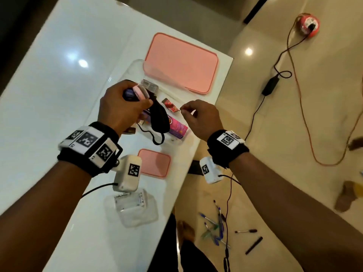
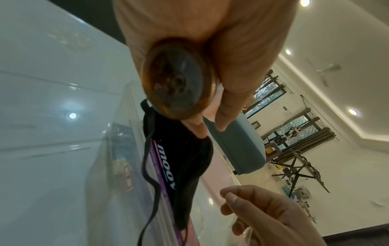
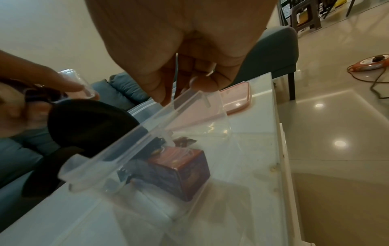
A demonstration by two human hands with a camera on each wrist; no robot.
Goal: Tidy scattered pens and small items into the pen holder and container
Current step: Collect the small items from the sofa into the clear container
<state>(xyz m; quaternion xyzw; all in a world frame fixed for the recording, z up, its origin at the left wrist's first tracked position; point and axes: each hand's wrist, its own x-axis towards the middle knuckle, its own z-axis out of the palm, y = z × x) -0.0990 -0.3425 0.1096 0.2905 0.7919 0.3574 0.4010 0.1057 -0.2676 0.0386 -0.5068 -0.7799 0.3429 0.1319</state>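
Observation:
My left hand (image 1: 125,107) grips a bundle above the clear container (image 1: 131,70): a round brown-rimmed thing (image 2: 176,83), a small clear box (image 1: 150,87) and a black mask (image 1: 159,118) that hangs down into the container. Inside lie a pink and purple box (image 1: 177,127) and a red wrapper (image 1: 170,105). My right hand (image 1: 198,116) hovers over the container's right rim (image 3: 130,141), fingers curled. Its thumb and forefinger pinch what looks like a thin clear strip (image 3: 176,69). Several pens (image 1: 214,226) lie on the floor.
A large pink lid (image 1: 180,63) lies behind the container, a small pink lid (image 1: 154,162) in front of it. A small clear tub (image 1: 131,209) sits near the table's front edge. A black marker (image 1: 253,245), cables and an orange cable reel (image 1: 308,24) are on the floor.

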